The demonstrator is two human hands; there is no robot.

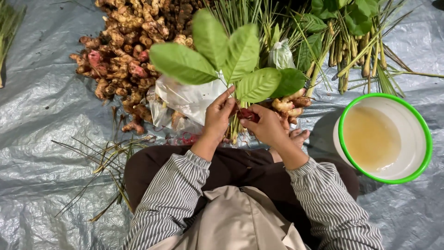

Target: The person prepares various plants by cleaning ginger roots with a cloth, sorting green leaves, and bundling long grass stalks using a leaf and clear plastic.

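Note:
My left hand and my right hand meet in front of me around a small bundle of stalks with broad green leaves fanning out above. The left fingers grip the stems just under the leaves. My right hand closes on the bundle's lower part, where something small and red shows between the fingers. Both hands hover over my lap, above clear plastic bags and red rubber bands on the sheet.
A pile of ginger-like roots lies at the upper left. Lemongrass stalks and leafy sprigs lie at the upper right. A white bowl with a green rim holding cloudy liquid stands to the right. A silver tarp covers the ground.

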